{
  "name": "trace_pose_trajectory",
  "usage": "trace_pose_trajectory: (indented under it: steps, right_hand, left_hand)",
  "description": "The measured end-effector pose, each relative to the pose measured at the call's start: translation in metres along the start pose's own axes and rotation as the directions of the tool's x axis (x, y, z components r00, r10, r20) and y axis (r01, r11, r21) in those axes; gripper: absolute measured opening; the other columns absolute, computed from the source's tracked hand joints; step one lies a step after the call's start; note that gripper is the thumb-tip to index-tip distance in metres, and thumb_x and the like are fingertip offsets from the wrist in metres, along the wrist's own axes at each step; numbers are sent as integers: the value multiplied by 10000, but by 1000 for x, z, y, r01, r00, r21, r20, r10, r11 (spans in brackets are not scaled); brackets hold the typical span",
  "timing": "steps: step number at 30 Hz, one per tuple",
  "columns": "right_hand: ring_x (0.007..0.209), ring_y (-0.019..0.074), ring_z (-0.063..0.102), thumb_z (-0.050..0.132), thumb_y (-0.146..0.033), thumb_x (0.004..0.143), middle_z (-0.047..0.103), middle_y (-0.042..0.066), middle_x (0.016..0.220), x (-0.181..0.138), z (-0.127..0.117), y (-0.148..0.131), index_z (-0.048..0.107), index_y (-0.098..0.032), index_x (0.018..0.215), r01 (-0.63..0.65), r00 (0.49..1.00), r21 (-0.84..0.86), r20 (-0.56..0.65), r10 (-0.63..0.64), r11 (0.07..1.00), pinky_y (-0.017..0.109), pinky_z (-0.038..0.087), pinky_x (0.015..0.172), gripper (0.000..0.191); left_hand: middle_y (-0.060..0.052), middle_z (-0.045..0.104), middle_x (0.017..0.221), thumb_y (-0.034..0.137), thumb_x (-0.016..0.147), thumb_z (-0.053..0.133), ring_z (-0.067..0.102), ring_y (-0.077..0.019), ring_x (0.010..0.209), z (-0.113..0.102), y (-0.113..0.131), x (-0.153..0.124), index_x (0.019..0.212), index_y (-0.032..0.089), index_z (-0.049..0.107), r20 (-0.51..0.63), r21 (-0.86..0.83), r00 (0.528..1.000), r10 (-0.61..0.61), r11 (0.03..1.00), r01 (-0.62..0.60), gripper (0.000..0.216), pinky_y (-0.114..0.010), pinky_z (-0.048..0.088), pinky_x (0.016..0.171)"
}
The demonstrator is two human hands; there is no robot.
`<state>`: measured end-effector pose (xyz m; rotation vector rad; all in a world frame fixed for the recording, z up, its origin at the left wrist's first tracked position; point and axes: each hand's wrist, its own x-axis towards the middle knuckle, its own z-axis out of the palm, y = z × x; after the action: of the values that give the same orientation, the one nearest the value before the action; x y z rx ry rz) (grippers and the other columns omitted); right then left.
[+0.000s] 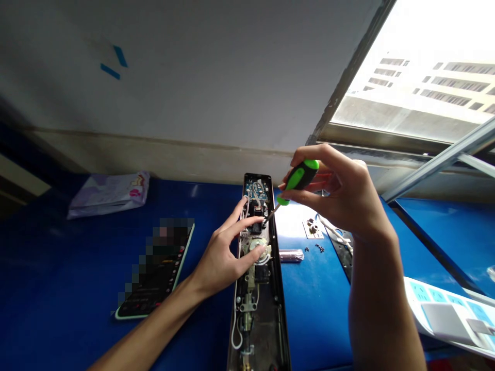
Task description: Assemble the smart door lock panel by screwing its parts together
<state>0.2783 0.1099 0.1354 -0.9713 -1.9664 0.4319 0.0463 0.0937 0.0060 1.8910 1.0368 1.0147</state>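
A long black housing (280, 330) lies open on the blue table, pointing away from me. Inside it are a blue circuit board (257, 189) at the far end, a pale round gear (258, 251), white wires and metal linkage parts. My left hand (228, 252) rests over the housing with fingers spread, its fingertips touching parts near the gear and a black block. My right hand (332, 190) is closed round the handle of a green and black screwdriver (297, 180). The screwdriver slants down left, its tip beside the black block; the exact contact point is too small to tell.
Left of the housing lies a phone (162, 273), behind it a purple-white packet (112, 193). To the right are a small plate with round parts (312, 228), loose screws (319, 248), a plastic-wrapped piece (292, 256), a black panel with cable (342, 250) and a power strip (444, 314).
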Motion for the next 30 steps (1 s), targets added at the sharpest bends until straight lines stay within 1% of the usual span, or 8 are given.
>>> trace_pose_trajectory:
  steps: [2,5,8,13,18,20,25,30]
  right_hand:
    - [879,214,821,894,-236,829,797,12,974,-1,-4,2,689,-224,1115,-21,1000,28,15,21,999,377,732,849,351]
    - [1047,221,805,816,-184,904,784,20,1077,-4,-11,2,654,-236,1146,-32,988,193,154,2,981,360,717,903,296]
    - [1105,224,782,752,-146,942,766,35,1120,-4,-12,-5,640,-230,1139,-36,973,232,228,-19,972,375,707,926,242]
    - [964,198,796,788,-156,904,772,13,1031,-1,-4,-13,659,-217,1066,1,983,126,181,-24,992,343,713,856,216]
    - [856,169,798,839,-169,861,775,-9,956,-3,-4,-10,668,-226,1039,-31,998,58,58,27,998,275,707,741,253]
    - [900,177,796,834,-181,873,771,-4,983,-4,-6,-11,660,-229,1053,-45,996,83,78,38,996,295,705,785,254]
    - [1044,206,779,742,-156,933,764,28,1067,-5,-9,-19,637,-217,1065,-89,966,134,252,53,987,337,686,894,179]
    - [982,199,785,739,-150,910,754,9,999,-1,-3,-23,598,-229,1012,-100,973,118,221,72,988,303,687,830,192]
  left_hand:
    - [-115,297,1769,405,873,770,361,-353,1604,0,0,0,1347,227,726,5,9,1000,-2,1000,2,508,-537,379,1294]
    - [-122,293,1770,421,871,774,344,-366,1609,-1,1,0,1353,221,725,14,28,1000,-6,1000,5,524,-550,357,1302]
    - [-123,304,1766,416,867,780,349,-376,1604,-1,1,0,1352,221,726,12,29,1000,-2,1000,2,526,-551,373,1294]
    - [-109,311,1766,381,870,786,358,-370,1601,-1,0,-1,1359,231,726,2,36,1000,24,999,-24,514,-540,386,1290]
    - [-122,323,1759,353,889,771,374,-359,1596,0,1,-3,1350,220,731,6,75,996,94,993,-94,481,-540,359,1300]
    - [-131,328,1756,351,890,771,382,-359,1591,0,1,-3,1362,215,723,11,93,993,116,989,-117,494,-545,351,1300]
    - [-151,340,1746,378,890,770,382,-365,1589,1,-2,-2,1378,206,715,-10,87,996,94,992,-93,520,-563,355,1292]
    - [-149,337,1746,351,894,762,382,-364,1589,2,-4,-2,1364,216,726,-22,82,995,99,992,-97,491,-576,351,1291]
